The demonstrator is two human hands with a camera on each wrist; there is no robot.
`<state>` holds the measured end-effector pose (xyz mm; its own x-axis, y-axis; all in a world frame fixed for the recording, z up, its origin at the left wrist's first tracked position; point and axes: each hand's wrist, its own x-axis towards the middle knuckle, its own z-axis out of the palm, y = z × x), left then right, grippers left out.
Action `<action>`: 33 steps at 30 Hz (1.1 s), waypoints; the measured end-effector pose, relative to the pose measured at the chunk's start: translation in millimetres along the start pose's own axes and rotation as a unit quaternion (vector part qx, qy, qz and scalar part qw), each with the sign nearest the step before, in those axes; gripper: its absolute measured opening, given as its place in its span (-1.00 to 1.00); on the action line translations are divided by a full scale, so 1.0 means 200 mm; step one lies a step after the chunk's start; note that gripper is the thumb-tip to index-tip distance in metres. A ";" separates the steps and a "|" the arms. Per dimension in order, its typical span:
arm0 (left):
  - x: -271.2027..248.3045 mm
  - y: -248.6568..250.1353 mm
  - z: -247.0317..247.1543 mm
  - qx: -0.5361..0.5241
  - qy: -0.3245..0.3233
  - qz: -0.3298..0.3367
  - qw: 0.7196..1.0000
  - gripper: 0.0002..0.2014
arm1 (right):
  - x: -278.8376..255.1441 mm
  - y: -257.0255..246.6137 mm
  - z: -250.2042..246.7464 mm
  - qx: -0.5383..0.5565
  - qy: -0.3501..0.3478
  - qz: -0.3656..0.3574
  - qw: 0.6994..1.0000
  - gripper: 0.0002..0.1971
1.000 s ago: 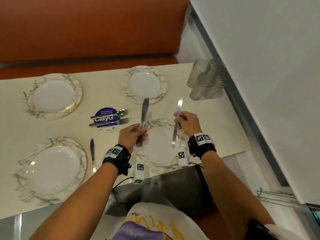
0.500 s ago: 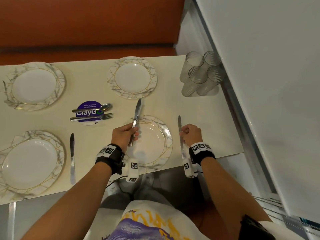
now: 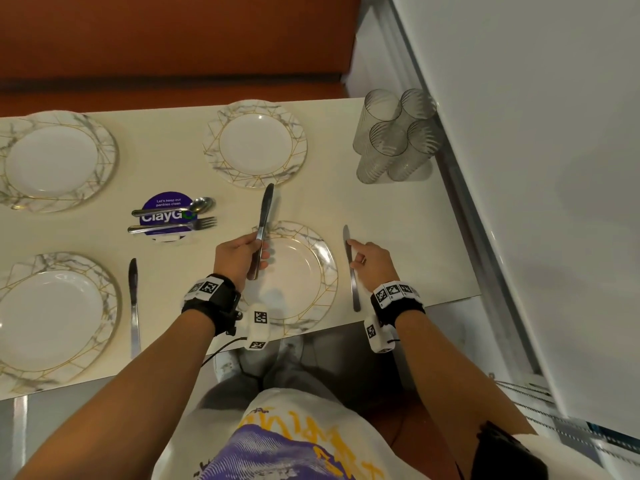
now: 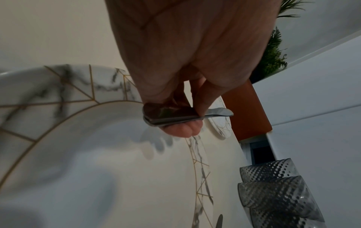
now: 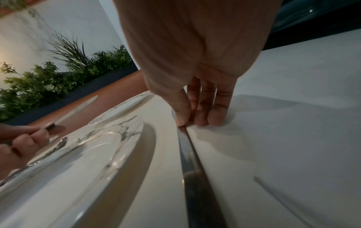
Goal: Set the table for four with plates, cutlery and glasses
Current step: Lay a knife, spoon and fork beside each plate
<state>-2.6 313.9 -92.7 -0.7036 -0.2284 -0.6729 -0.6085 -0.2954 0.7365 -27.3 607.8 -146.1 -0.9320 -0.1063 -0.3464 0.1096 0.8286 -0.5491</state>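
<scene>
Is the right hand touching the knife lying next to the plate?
Touching. The right wrist view shows the right hand with its thumb tip on the knife.

A round purple sticker (image 3: pixel 166 216) on the counter (image 3: pixel 398 216) reads "Let's keep our pantries clean" in small print and "ClayGo" in large white letters, partly crossed by a spoon (image 3: pixel 176 207) and fork (image 3: pixel 173 226).

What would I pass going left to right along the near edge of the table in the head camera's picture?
Near-left plate → knife lying on the table → left hand holding a knife → near-right plate → second knife on the table → right hand.
</scene>
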 end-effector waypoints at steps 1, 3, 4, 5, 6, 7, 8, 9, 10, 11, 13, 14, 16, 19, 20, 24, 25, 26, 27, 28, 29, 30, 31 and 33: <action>0.00 0.00 0.00 0.000 -0.002 0.000 1.000 -0.78 | -0.01 -0.01 0.01 0.001 -0.001 -0.005 1.000 -0.44; -0.01 0.00 0.01 -0.003 -0.004 -0.002 1.000 -0.78 | -0.02 -0.03 0.03 0.004 -0.004 -0.014 1.000 -0.45; -0.01 0.01 0.01 -0.004 -0.005 -0.003 1.000 -0.79 | -0.03 -0.04 0.04 0.004 -0.005 -0.017 1.000 -0.45; -0.01 0.01 0.01 -0.001 -0.005 -0.003 1.000 -0.79 | -0.03 -0.05 0.04 0.003 -0.008 -0.018 1.000 -0.45; 0.00 0.00 0.00 0.002 -0.006 -0.004 1.000 -0.77 | -0.03 -0.06 0.05 0.001 -0.010 -0.019 1.000 -0.45; 0.00 0.00 -0.01 0.005 -0.006 -0.005 1.000 -0.76 | -0.04 -0.07 0.05 0.000 -0.011 -0.018 1.000 -0.45; 0.00 -0.01 -0.01 0.007 -0.008 -0.004 1.000 -0.74 | -0.04 -0.07 0.05 0.000 -0.010 -0.016 1.000 -0.45; 0.00 -0.01 -0.02 0.011 -0.010 -0.001 1.000 -0.74 | -0.04 -0.07 0.04 0.003 -0.010 -0.013 1.000 -0.45; 0.00 -0.01 -0.02 0.015 -0.013 0.004 1.000 -0.74 | -0.05 -0.08 0.04 0.006 -0.010 -0.011 1.000 -0.45; -0.01 -0.01 -0.02 0.019 -0.017 0.008 1.000 -0.74 | -0.05 -0.08 0.04 0.007 -0.012 -0.009 1.000 -0.45; -0.01 -0.01 -0.03 0.023 -0.020 0.013 0.999 -0.73 | -0.06 -0.09 0.03 0.002 -0.014 -0.007 1.000 -0.45; -0.01 -0.02 -0.03 0.024 -0.021 0.014 0.999 -0.74 | -0.06 -0.09 0.03 0.002 -0.014 -0.005 1.000 -0.45; -0.01 -0.02 -0.04 0.032 -0.023 0.016 0.999 -0.76 | -0.06 -0.10 0.02 0.005 -0.016 -0.004 1.000 -0.46; -0.02 -0.02 -0.04 0.035 -0.026 0.022 0.999 -0.78 | -0.07 -0.11 0.01 0.019 -0.017 0.007 1.000 -0.46; -0.02 -0.02 -0.05 0.037 -0.025 0.025 0.999 -0.79 | -0.08 -0.12 0.01 0.028 -0.012 0.016 0.999 -0.47; -0.03 -0.01 -0.08 0.048 -0.031 0.029 0.998 -0.81 | -0.05 -0.19 -0.02 0.080 0.034 0.037 0.995 -0.54; -0.03 -0.01 -0.09 0.048 -0.032 0.031 0.998 -0.80 | -0.03 -0.22 -0.03 0.097 0.044 0.031 0.994 -0.57; -0.03 0.00 -0.09 0.047 -0.032 0.034 0.998 -0.78 | -0.01 -0.26 -0.03 0.111 0.052 0.023 0.992 -0.59; -0.03 0.01 -0.10 0.047 -0.030 0.039 0.998 -0.78 | 0.01 -0.30 -0.03 0.123 0.059 0.014 0.991 -0.62; -0.04 0.02 -0.11 0.050 -0.027 0.044 0.997 -0.78 | 0.04 -0.35 -0.04 0.132 0.067 0.004 0.989 -0.65; -0.05 0.03 -0.12 0.055 -0.023 0.049 0.997 -0.78 | 0.06 -0.40 -0.04 0.139 0.076 -0.008 0.987 -0.68; -0.05 0.03 -0.13 0.058 -0.021 0.053 0.997 -0.78 | 0.08 -0.47 -0.04 0.148 0.081 -0.020 0.985 -0.71; -0.05 0.04 -0.15 0.063 -0.022 0.054 0.996 -0.79 | 0.10 -0.54 -0.05 0.161 0.083 -0.031 0.983 -0.74; -0.05 0.06 -0.19 0.069 -0.031 0.057 0.995 -0.80 | 0.15 -0.69 -0.05 0.185 0.077 -0.042 0.979 -0.76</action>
<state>11.7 276.5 -78.6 -0.7897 -0.1935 -0.5821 -0.5652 -0.1395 0.8131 -73.4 496.1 -72.5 -0.9810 -0.0585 -0.1850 0.1209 0.5614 -0.8186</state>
